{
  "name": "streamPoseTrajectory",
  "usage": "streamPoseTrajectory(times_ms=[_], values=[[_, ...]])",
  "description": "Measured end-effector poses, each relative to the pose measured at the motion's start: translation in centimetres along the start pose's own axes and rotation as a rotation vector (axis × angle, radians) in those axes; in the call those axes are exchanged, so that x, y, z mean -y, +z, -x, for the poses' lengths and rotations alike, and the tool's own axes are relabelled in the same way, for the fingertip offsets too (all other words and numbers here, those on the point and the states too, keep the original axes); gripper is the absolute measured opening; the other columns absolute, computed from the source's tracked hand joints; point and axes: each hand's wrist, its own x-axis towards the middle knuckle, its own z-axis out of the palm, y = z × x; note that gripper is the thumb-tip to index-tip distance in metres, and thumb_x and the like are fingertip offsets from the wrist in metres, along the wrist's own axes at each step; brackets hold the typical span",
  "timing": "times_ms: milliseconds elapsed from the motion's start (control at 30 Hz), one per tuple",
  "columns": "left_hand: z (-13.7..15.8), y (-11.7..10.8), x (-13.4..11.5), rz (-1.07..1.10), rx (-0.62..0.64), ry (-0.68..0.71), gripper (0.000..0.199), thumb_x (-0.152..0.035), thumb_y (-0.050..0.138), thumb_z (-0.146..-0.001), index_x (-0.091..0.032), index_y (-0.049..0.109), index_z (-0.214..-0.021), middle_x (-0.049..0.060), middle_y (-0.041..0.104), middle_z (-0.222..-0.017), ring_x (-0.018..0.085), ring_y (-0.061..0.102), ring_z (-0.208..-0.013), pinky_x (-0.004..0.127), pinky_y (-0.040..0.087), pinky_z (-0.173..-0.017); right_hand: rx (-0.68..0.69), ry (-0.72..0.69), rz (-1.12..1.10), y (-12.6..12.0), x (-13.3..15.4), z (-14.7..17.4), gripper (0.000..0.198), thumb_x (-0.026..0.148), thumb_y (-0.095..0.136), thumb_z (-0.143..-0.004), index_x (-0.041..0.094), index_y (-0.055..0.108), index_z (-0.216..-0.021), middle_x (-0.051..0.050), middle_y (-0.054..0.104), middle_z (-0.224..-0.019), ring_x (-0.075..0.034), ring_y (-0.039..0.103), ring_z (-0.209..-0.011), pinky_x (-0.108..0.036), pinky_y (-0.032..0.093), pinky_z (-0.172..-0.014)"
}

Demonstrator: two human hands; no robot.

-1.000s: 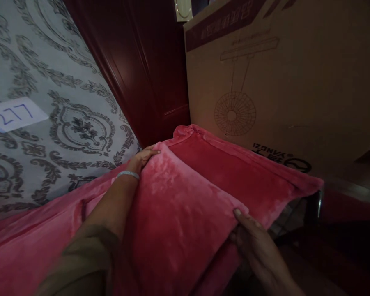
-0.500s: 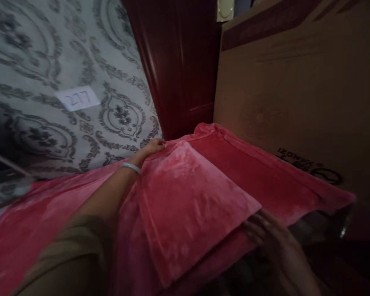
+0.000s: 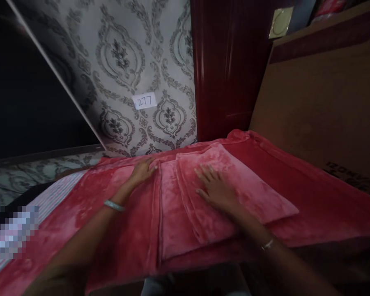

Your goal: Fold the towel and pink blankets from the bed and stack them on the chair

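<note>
A red and pink plush blanket (image 3: 132,230) is spread over a raised surface, with a folded section (image 3: 246,181) lying in layers near its middle. My right hand (image 3: 217,191) rests flat on that folded section, fingers spread. Left of the fold's vertical edge, my left hand (image 3: 143,171) touches the blanket with its fingers stretched out, holding nothing. A pale bangle circles my left wrist and a thin bracelet my right one.
Behind the blanket stands a patterned wall (image 3: 120,78) with a paper label (image 3: 145,100) marked 277. A dark red wooden panel (image 3: 224,70) and a large cardboard box (image 3: 311,94) border the right. A dark screen-like panel (image 3: 33,90) is at left, above striped cloth (image 3: 60,193).
My right hand has moved from beneath the folded section's front edge to lie on top of it. My left hand has shifted left of the fold. The view has turned leftward.
</note>
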Motion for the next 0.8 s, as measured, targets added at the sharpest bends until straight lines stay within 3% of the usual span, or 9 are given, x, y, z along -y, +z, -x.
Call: streamPoseTrajectory(times_ms=[100, 167, 233, 333, 467, 633, 733, 800], values=[[3.1, 1.9, 1.6, -0.14, 0.084, -0.116, 0.065, -0.051, 0.043, -0.095, -0.023, 0.04, -0.154, 0.014, 0.031, -0.163, 0.036, 0.027, -0.15, 0.063, 0.021, -0.118, 0.158, 0.005, 0.094, 2.2, -0.6, 0.3, 0.063, 0.049, 0.055, -0.094, 0.027, 0.043, -0.152, -0.012, 0.036, -0.16, -0.038, 0.026, -0.149, -0.071, 0.019, -0.114], [4.3, 3.2, 1.9, -0.218, 0.141, -0.165, 0.064, -0.05, 0.034, -0.098, -0.025, 0.033, -0.157, 0.012, 0.025, -0.165, 0.035, 0.023, -0.152, 0.064, 0.021, -0.118, 0.262, 0.036, 0.137, 2.0, -0.6, 0.3, 0.063, 0.051, 0.05, -0.096, 0.028, 0.041, -0.153, -0.011, 0.033, -0.161, -0.037, 0.024, -0.15, -0.068, 0.02, -0.115], [4.8, 4.1, 1.8, -0.29, 0.158, -0.202, 0.062, -0.048, 0.031, -0.099, -0.026, 0.031, -0.157, 0.01, 0.025, -0.166, 0.033, 0.023, -0.152, 0.061, 0.024, -0.118, 0.34, 0.075, 0.132, 0.7, 0.0, -1.0, 0.056, 0.049, 0.043, -0.099, 0.026, 0.047, -0.15, -0.011, 0.042, -0.157, -0.034, 0.035, -0.146, -0.06, 0.027, -0.116], [4.9, 4.4, 1.3, -0.344, 0.144, -0.211, 0.06, -0.045, 0.032, -0.099, -0.027, 0.035, -0.156, 0.01, 0.028, -0.165, 0.032, 0.024, -0.152, 0.059, 0.027, -0.117, 0.285, 0.112, 0.099, -1.6, 1.4, -5.3, 0.052, 0.041, 0.034, -0.103, 0.018, 0.051, -0.147, -0.013, 0.053, -0.148, -0.027, 0.048, -0.136, -0.043, 0.034, -0.114], [5.1, 4.1, 1.1, -0.329, 0.136, -0.195, 0.059, -0.042, 0.033, -0.099, -0.026, 0.036, -0.156, 0.011, 0.03, -0.164, 0.033, 0.026, -0.151, 0.061, 0.027, -0.117, 0.199, 0.234, 0.169, -1.1, 2.5, -10.4, 0.062, 0.044, 0.034, -0.103, 0.018, 0.029, -0.159, -0.011, 0.029, -0.163, -0.03, 0.024, -0.151, -0.051, 0.025, -0.119], [5.7, 4.1, 1.3, -0.323, 0.129, -0.194, 0.058, -0.039, 0.033, -0.099, -0.022, 0.038, -0.154, 0.012, 0.028, -0.164, 0.034, 0.025, -0.151, 0.063, 0.025, -0.117, 0.252, 0.353, 0.261, 4.1, 1.7, -9.6, 0.061, 0.049, 0.036, -0.101, 0.027, 0.03, -0.158, -0.009, 0.021, -0.166, -0.037, 0.018, -0.152, -0.066, 0.017, -0.116], [5.3, 3.5, 0.9, -0.258, 0.097, -0.187, 0.056, -0.037, 0.04, -0.097, -0.02, 0.044, -0.15, 0.015, 0.033, -0.162, 0.036, 0.028, -0.149, 0.063, 0.026, -0.116, 0.153, 0.348, 0.227, 6.0, 1.0, -8.4, 0.06, 0.049, 0.037, -0.101, 0.026, 0.034, -0.157, -0.01, 0.023, -0.166, -0.035, 0.019, -0.152, -0.063, 0.017, -0.117], [4.1, 3.0, 0.0, -0.085, 0.018, -0.169, 0.05, -0.032, 0.046, -0.094, -0.017, 0.054, -0.141, 0.017, 0.042, -0.156, 0.034, 0.036, -0.146, 0.057, 0.028, -0.117, 0.072, 0.351, 0.178, 6.2, 0.5, -8.3, 0.058, 0.045, 0.037, -0.101, 0.022, 0.039, -0.155, -0.012, 0.028, -0.164, -0.033, 0.022, -0.151, -0.059, 0.019, -0.118]])
